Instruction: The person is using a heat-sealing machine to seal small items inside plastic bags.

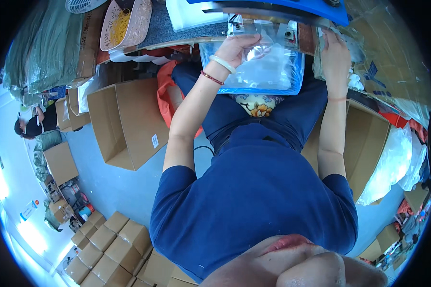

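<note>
My left hand [235,49] is closed, thumb against fingers, on a small clear plastic bag [258,51]. Below the bag lies a blue-rimmed tray [254,92] on my lap, filled with clear plastic bags [268,74]. Above the tray, a blue machine [316,13] with a long dark bar spans the front of the workbench. To the right, my right hand [336,56] reaches beside the machine, fingers apart, near some clear plastic [352,50] and cardboard. Its fingertips are partly blurred, and nothing shows in its grasp.
A pink basket [146,19] of yellow rubber bands stands on the bench at left. Open cardboard boxes [143,124] flank my legs, with a red bag [165,95] by my left knee. Stacked cartons [127,251] and another person [36,122] are farther off.
</note>
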`<action>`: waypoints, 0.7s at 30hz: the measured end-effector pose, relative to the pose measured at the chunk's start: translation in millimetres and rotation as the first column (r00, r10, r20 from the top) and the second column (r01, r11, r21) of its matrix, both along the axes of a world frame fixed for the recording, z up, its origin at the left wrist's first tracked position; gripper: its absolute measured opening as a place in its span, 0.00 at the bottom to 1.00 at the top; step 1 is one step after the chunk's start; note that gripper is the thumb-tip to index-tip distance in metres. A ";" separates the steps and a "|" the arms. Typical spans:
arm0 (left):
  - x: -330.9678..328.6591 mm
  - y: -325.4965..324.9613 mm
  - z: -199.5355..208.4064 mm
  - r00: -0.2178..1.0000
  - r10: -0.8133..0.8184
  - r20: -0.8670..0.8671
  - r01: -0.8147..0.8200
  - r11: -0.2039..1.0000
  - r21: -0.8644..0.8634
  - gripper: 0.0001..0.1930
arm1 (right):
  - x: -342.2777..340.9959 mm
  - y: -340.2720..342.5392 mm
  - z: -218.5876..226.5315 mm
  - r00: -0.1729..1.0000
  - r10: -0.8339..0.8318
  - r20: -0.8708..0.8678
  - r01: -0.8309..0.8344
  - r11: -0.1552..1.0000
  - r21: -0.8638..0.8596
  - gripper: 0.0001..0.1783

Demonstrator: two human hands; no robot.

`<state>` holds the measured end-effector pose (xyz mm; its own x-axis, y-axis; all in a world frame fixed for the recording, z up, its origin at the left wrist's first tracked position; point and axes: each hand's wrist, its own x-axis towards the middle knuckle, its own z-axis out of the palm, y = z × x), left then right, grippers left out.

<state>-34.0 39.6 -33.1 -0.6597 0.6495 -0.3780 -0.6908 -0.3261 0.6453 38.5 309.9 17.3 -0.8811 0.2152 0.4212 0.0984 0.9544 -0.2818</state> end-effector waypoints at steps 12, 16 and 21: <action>-56.7 -78.2 -15.6 0.057 -0.649 -0.759 -0.818 0.406 -0.408 0.34 | -10.9 43.7 -44.2 0.987 -0.013 0.158 0.018 0.999 -0.027 0.20; -21.2 -100.6 -32.0 -0.079 -0.705 -0.705 -0.862 0.403 -0.306 0.15 | 17.8 36.9 -5.9 0.999 -0.019 -0.046 0.004 0.954 -0.301 0.19; 3.4 -104.2 1.6 0.331 -0.383 -0.862 -0.775 0.410 -0.480 0.08 | 49.1 -22.2 31.2 0.988 0.133 -0.085 -0.157 0.884 -0.440 0.17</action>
